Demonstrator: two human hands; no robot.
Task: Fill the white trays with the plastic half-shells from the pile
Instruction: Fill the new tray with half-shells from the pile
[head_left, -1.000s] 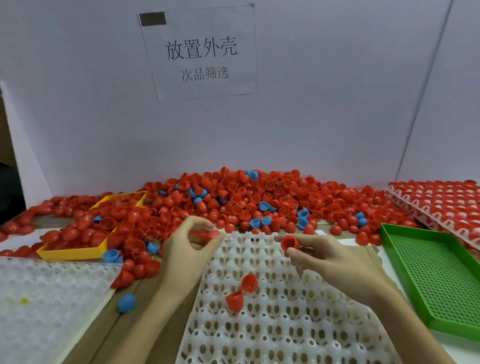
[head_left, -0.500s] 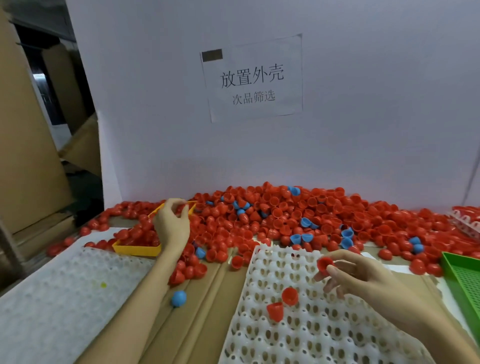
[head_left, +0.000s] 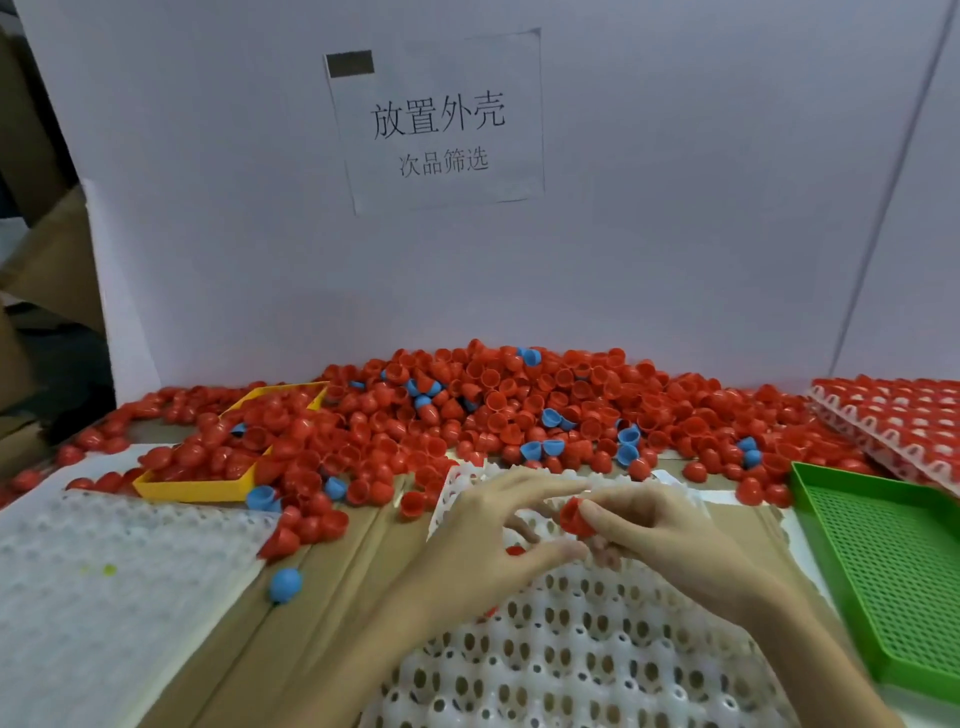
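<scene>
My right hand (head_left: 670, 535) pinches a red half-shell (head_left: 575, 515) between thumb and fingertips, holding it just above the far end of the white tray (head_left: 571, 665) in front of me. My left hand (head_left: 498, 525) hovers beside it over the same tray, fingers spread and relaxed, index stretched toward the shell; I can't tell whether it touches the shell. A sliver of another red shell (head_left: 514, 550) shows on the tray under my left palm, mostly hidden. Beyond the tray lies the pile of half-shells (head_left: 493, 410), mostly red with some blue ones scattered through, banked against a white partition (head_left: 208, 234) that carries a printed paper sign (head_left: 439, 124). Left of the tray, a lone blue shell (head_left: 285, 583) sits on the brown cardboard surface (head_left: 332, 597), next to a second white tray (head_left: 114, 587); a yellow bin (head_left: 197, 488) holding red shells stands farther back on that side. Right of the tray is a green mesh basket (head_left: 883, 561), and behind it a stack of trays filled with red shells (head_left: 893, 415).
</scene>
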